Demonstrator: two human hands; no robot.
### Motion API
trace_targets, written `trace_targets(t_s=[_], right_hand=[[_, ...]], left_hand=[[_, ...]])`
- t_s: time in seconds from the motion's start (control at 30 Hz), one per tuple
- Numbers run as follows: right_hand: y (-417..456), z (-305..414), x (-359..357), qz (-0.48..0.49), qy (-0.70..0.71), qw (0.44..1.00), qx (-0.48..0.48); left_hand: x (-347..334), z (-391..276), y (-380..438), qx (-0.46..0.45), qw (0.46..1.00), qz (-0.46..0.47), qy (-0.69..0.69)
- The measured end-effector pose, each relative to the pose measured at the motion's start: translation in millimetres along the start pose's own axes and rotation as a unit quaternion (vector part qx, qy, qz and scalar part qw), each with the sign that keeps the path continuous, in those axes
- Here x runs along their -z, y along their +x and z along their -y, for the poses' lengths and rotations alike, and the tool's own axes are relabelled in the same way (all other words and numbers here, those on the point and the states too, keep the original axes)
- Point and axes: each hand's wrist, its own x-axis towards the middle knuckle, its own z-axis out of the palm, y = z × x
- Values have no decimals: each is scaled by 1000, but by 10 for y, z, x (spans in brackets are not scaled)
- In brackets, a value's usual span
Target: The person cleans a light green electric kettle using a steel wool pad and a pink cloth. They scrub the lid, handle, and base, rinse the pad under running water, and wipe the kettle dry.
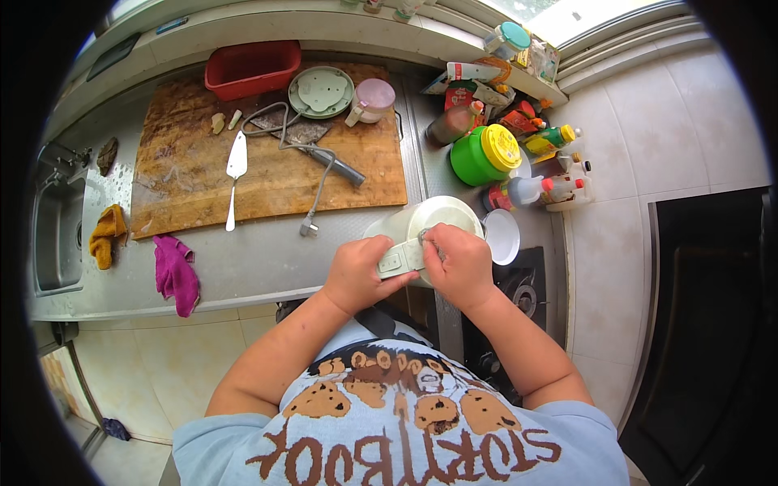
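Note:
My left hand (358, 270) grips the handle (398, 261) of a pale green electric kettle (453, 212) at the counter's front edge. Pressed against the kettle beside the handle, my right hand (459, 264) pinches a small grey scrubber (424, 236) that looks like steel wool and is mostly hidden by the fingers. Right of the kettle is a white bowl (503, 237). The kettle's round power base (321, 91) lies at the back of a wooden cutting board (188, 164); its grey cord (325, 182) trails forward to a plug (309, 228) on the steel counter.
On the board are a cleaver (337, 167), a cake server (237, 155), a red plastic basin (252, 73) and a pink-lidded jar (374, 97). A green tub (474, 161) and several bottles crowd the right. Cloths (176, 273) lie near the sink (61, 231). A gas hob (526, 291) is at right.

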Motion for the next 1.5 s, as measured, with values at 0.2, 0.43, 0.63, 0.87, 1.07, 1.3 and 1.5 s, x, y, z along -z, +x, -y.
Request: trace_targets(t_s=[0.2, 0.43, 0.63, 0.87, 1.07, 1.3, 1.5], right_hand=[[153, -200, 3, -26, -46, 995, -83], [242, -168, 58, -14, -44, 997, -56], [273, 136, 39, 102, 3, 992, 74], [582, -35, 157, 167, 12, 975, 147], [555, -110, 153, 192, 95, 965, 154], [610, -65, 104, 210, 127, 954, 172], [571, -160, 258, 217, 88, 960, 154]], left_hand=[[4, -30, 0, 9, 1000, 1, -5], [14, -26, -6, 0, 1000, -2, 5], [40, -21, -15, -4, 1000, 5, 13], [60, -2, 16, -2, 1000, 6, 21], [62, 3, -2, 5, 1000, 10, 19], [75, -8, 0, -1, 1000, 12, 19], [83, 20, -10, 7, 1000, 17, 16]])
